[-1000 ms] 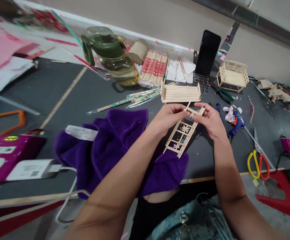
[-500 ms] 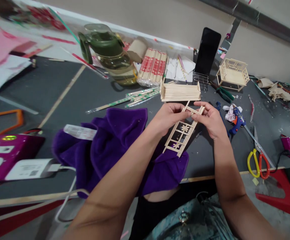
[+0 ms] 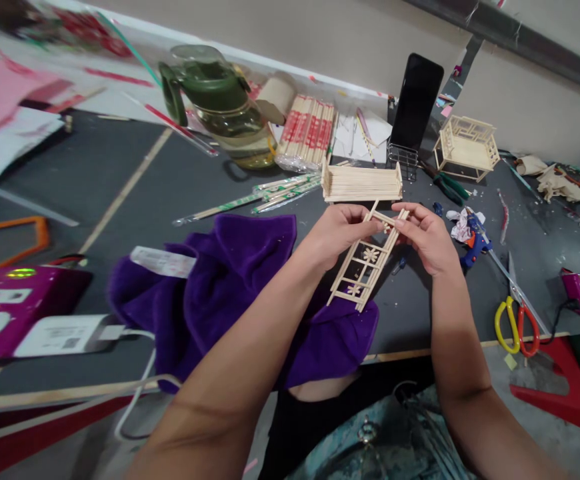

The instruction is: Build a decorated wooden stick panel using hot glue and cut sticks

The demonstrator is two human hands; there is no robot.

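Note:
A small ladder-like frame of pale wooden sticks (image 3: 363, 275), with little star-shaped pieces set in its openings, slants between my hands. My left hand (image 3: 343, 233) pinches the left rail near the top. On the other side, my right hand (image 3: 423, 233) grips the right rail between thumb and fingers. The frame's lower end is over a crumpled purple cloth (image 3: 250, 267). Just beyond my fingertips sits a miniature bench of wooden sticks (image 3: 363, 184). Part of the frame's top is hidden by my fingers.
Behind are a green-lidded jug (image 3: 220, 107), packed chopsticks (image 3: 306, 132) and a phone on a wire stand (image 3: 416, 103). To the right lie a miniature stick bed (image 3: 466, 148), pliers (image 3: 450, 187), a blue glue gun (image 3: 475, 247) and scissors (image 3: 515, 317). A purple power box (image 3: 25, 303) is at left.
My right hand has shifted slightly right, from the frame's top opening to its right rail. The frame and my left hand stay nearly in place.

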